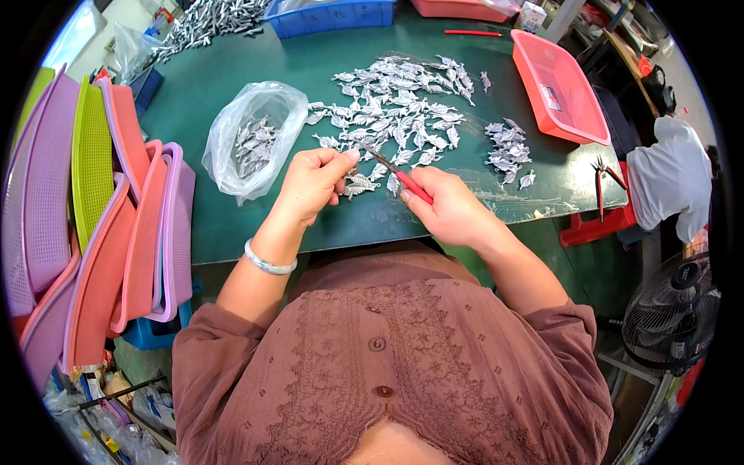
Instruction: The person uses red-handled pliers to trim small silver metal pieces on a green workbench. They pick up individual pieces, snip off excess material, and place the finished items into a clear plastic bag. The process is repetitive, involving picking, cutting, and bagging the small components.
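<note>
My left hand [311, 184] pinches a small silver leaf-shaped metal piece [358, 184] above the green table [232, 93]. My right hand [448, 208] grips red-handled cutters [401, 177], whose tip points at the piece held in my left fingers. Just beyond both hands a wide spread of silver leaf pieces [395, 108] lies on the table. A smaller heap of leaf pieces [508, 147] sits to the right of it. A clear plastic bag [252, 136] holding more leaf pieces stands open to the left of my left hand.
Stacked plastic trays [101, 217] in pink, purple and green lean at the left. A red tray [558, 85] lies at the right, a blue bin [329, 15] at the back. Spare red pliers [603, 182] rest near the right edge. A fan [670, 314] stands lower right.
</note>
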Available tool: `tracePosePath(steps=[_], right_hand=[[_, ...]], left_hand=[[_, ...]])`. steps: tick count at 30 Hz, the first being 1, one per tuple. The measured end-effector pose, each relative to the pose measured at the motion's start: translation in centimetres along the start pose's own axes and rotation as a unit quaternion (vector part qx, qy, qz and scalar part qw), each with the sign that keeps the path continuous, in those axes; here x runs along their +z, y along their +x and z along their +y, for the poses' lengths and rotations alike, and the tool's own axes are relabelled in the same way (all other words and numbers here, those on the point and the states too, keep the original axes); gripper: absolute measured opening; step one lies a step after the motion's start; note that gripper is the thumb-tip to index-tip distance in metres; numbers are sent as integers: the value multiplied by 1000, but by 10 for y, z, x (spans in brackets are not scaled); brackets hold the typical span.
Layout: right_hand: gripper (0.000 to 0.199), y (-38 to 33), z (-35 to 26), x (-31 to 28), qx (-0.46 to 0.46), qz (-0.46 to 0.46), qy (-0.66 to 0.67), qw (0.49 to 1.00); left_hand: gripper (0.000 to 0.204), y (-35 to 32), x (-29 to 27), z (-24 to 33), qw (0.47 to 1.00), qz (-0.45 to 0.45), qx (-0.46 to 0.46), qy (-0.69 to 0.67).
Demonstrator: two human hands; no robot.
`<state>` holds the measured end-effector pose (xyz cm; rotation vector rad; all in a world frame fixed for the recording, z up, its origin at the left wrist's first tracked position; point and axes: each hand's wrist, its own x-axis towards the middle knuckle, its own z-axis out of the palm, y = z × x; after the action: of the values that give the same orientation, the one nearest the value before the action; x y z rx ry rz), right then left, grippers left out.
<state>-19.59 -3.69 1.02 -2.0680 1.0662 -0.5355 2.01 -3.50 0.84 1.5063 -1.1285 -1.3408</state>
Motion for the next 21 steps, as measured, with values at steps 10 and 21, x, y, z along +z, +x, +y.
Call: tracePosePath(steps=[10,21], right_hand=[[12,-2,0,12,-10,42,-64,997],[9,-1,3,18,-31,61,-105,992]], left_hand=[[30,4,0,-3,999,-2,15,32],[28,6,-2,-7,1000,0,22,21]])
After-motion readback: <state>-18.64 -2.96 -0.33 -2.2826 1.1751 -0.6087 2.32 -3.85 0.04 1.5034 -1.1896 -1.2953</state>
